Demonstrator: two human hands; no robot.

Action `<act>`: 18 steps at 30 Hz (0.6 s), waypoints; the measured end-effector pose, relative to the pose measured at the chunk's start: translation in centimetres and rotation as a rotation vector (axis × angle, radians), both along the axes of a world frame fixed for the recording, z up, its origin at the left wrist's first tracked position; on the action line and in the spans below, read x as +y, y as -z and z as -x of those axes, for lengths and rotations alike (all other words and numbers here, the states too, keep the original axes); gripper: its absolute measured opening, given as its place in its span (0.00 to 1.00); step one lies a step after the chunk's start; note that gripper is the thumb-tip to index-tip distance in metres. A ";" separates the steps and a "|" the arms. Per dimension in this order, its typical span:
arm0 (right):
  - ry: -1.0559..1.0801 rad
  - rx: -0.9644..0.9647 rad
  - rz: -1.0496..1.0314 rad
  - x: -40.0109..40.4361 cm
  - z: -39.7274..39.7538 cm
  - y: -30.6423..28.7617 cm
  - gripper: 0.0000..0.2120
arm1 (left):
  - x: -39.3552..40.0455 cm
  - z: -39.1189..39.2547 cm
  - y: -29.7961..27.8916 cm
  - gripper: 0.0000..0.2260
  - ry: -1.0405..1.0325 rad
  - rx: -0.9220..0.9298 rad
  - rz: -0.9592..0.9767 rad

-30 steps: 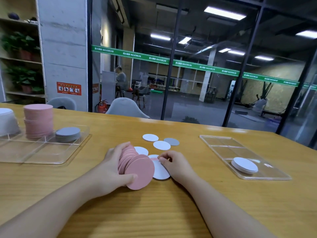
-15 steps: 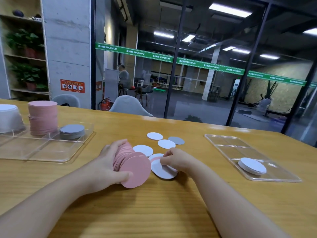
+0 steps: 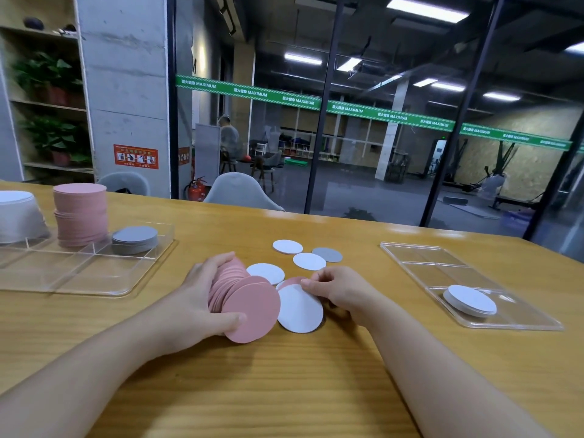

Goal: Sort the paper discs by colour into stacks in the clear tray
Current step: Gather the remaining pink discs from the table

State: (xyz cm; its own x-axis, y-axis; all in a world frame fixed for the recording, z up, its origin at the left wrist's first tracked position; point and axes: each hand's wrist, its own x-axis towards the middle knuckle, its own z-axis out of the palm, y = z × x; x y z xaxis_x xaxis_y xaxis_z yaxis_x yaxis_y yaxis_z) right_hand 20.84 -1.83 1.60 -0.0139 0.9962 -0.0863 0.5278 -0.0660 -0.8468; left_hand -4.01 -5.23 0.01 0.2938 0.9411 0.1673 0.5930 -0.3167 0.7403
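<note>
Left hand [image 3: 192, 298] clamps fanned pink discs [image 3: 249, 308] on edge at table [image 3: 284, 390] centre; right hand [image 3: 341, 292] pinches pink disc [image 3: 292, 281] under white disc [image 3: 300, 308]; collecting step; next, pull it free, add to fan; left tray [image 3: 94, 279] at far-left edge.

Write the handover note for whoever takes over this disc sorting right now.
Left hand grips a fanned bundle of pink discs on edge on the table.
Right hand has its fingertips on a pink disc lying under a white disc.
Done: left tray holds white stack, pink stack and grey stack; right tray holds a small white stack.
Left: loose white discs, one grey disc, and the held pinks.
</note>
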 end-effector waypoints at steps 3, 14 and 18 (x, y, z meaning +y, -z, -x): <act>0.039 0.169 -0.081 -0.1 -0.3 0.2 0.10 | -0.1 0.0 0.0 0.44 -0.013 -0.003 -0.012; -0.217 0.450 -0.181 -1.6 0.3 -1.7 0.03 | 0.3 0.1 -0.1 0.44 -0.127 0.062 -0.034; -0.304 0.086 -0.185 -2.0 2.0 -0.7 0.06 | 0.1 0.2 -0.3 0.44 -0.105 0.063 -0.026</act>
